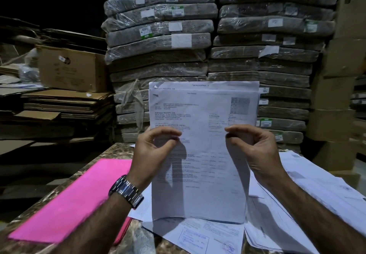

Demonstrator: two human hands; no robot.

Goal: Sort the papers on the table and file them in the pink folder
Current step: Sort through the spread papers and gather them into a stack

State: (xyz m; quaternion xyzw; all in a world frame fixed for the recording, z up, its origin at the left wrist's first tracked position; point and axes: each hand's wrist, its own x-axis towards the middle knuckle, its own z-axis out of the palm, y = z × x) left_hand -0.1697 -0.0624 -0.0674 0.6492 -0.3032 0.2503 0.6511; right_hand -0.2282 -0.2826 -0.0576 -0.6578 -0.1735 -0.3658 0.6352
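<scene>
- Marbled brown tabletop point(116, 151) lay under both hands in a dim storeroom.
- Left hand point(156, 151) pinched the left edge of an upright sheaf of printed papers point(204, 174), with its fingertips curled onto the front sheet. A metal wristwatch point(126, 191) sat on that wrist.
- Right hand point(255, 149) gripped the sheaf's right edge at about the same height, fingers curled round it.
- Between the two hands the sheaf faced the camera, the top of a second sheet showing above the front one. Whether its bottom edge touched what lay below could not be told.
- Loose papers point(208, 236) were spread overlapping on the table beneath the sheaf and out past the right forearm.
- Pink folder point(75, 200) lay flat just left of the left wrist, the forearm crossing over its near part.
- Beyond the hands rose two tall stacks of plastic-wrapped bundles point(158, 42).
- Far left of the left hand stood a cardboard box point(71, 69) on flattened cardboard point(65, 101).
- Far right of the right hand stood stacked cartons point(336, 95).
</scene>
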